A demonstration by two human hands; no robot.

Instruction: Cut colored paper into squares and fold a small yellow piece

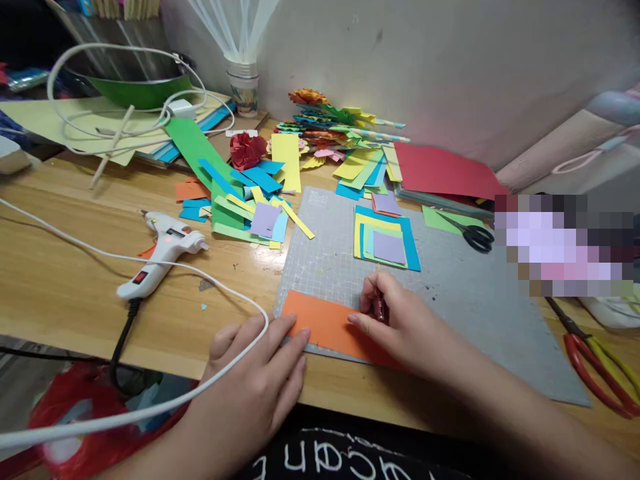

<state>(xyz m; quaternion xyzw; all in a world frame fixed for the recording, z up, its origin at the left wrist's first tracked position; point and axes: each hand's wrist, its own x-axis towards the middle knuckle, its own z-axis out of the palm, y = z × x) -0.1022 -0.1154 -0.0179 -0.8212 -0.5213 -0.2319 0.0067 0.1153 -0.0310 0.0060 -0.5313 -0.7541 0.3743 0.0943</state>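
Note:
An orange sheet of paper (pixel 320 327) lies along the front edge of the grey cutting mat (pixel 330 260). My left hand (pixel 260 363) lies over its left end, fingers stretched out and fingertips pressing the paper. At the sheet's right part is my right hand (pixel 393 310), its fingers curled round a small dark red tool (pixel 381 307) whose kind I cannot make out. Part of the sheet is hidden beneath that hand. Just beyond it, a stack of paper squares in blue, yellow, green and purple (pixel 389 247) rests on the mat.
A white glue gun (pixel 163 253) lies at the left; its white cable (pixel 235 293) passes over my left wrist. Coloured paper scraps (pixel 260 200) are heaped behind the mat. Black scissors (pixel 477 237) and red-handled pliers or shears (pixel 595 373) lie at the right. Paper flowers (pixel 320 120) line the wall.

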